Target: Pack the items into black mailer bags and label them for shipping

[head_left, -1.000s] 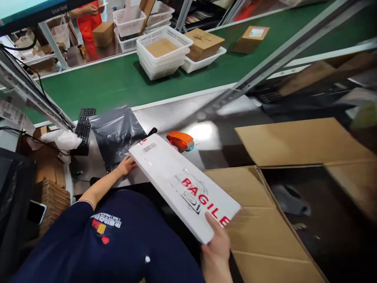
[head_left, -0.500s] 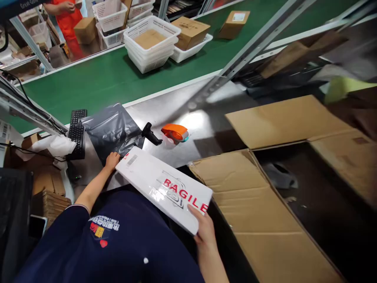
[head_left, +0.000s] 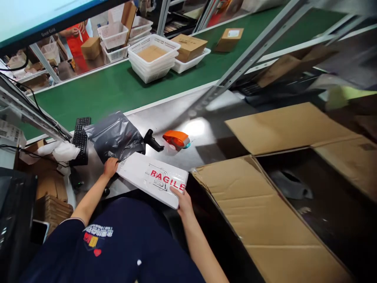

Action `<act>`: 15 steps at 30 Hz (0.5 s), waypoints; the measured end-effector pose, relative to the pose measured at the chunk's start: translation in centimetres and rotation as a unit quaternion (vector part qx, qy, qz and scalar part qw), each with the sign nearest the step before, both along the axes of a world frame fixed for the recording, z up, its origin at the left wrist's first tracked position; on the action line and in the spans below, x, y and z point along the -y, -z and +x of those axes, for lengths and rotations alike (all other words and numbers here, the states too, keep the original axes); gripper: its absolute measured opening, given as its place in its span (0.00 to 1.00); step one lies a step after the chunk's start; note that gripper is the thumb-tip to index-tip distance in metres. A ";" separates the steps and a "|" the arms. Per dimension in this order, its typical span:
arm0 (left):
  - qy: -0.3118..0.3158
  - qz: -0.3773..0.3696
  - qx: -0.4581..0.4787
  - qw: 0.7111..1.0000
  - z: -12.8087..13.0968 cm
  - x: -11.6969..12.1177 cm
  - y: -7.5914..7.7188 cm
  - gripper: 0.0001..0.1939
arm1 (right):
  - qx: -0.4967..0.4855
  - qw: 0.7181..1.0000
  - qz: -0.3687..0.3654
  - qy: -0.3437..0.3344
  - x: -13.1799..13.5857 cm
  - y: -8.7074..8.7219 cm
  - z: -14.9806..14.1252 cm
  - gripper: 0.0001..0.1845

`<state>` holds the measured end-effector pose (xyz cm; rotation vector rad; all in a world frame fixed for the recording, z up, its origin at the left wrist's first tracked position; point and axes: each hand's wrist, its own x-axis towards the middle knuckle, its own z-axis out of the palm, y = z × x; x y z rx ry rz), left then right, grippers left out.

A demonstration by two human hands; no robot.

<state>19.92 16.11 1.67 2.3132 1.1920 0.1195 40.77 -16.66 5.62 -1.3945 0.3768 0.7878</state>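
Observation:
A flat white box with red lettering and clear tape is tilted over the near edge of the metal table. My right hand grips its right end, thumb on top. At the box's left end, my left hand is closed on the near edge of a grey plastic mailing bag. The box's left end meets the bag's near edge; whether it has entered the bag I cannot tell. Just right of the bag lie a black handheld scanner and an orange tape dispenser.
A large open carton stands at the right, flaps spread. Behind the table runs a green conveyor belt bearing white baskets and cardboard boxes. A keyboard is at the left, below a monitor. Across the belt, a person in orange stands.
My right hand has pushed the white box leftward and away from me, toward the bag. My left hand stays at the bag's edge. The view has tilted up, showing more of the monitor.

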 end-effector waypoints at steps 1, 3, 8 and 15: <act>-0.042 0.004 0.004 0.999 -0.4 0.2 0.2 0.20 | -0.014 1.000 0.001 -0.002 -0.4 0.4 -0.1 0.36; -0.134 0.002 0.008 0.991 -0.9 0.5 0.6 0.28 | -0.036 0.999 0.012 -0.008 -0.9 1.2 -0.4 0.35; -0.277 -0.062 0.040 0.958 -1.0 1.4 1.9 0.28 | -0.073 0.996 0.045 -0.015 -1.5 3.1 -1.4 0.34; -0.340 -0.088 0.128 0.927 1.4 1.2 1.5 0.23 | -0.108 0.988 0.090 -0.063 -2.6 2.0 -2.5 0.27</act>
